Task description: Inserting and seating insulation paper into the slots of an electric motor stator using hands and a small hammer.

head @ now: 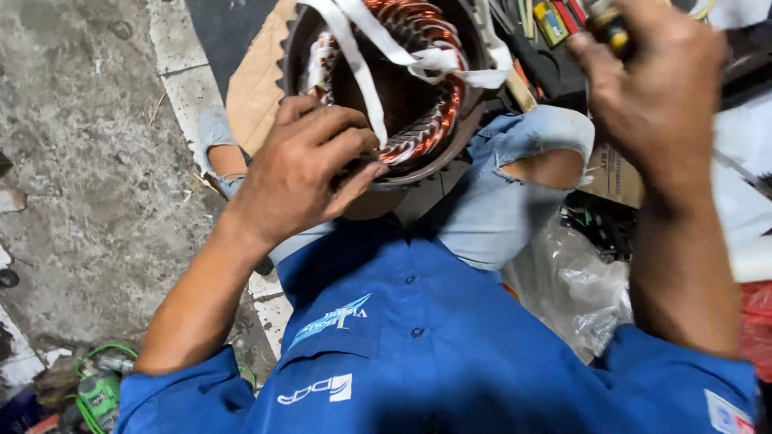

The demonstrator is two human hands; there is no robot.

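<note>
Gripping the rim of a round motor stator (402,88) on the knees, the left hand (301,165) pinches white tape (362,72) across copper windings; right hand (655,88), right of it, clenches a yellow-handled tool (613,26).

I see a rough grey concrete floor (88,161) carrying everything here. At twelve o'clock a sheet of brown cardboard (256,88) lies on it, under the motor stator (386,88). Toward four o'clock a crumpled clear plastic bag (567,285) rests on the ground. At seven o'clock a green coiled cable (100,354) sits beside a small green device (98,395).
</note>
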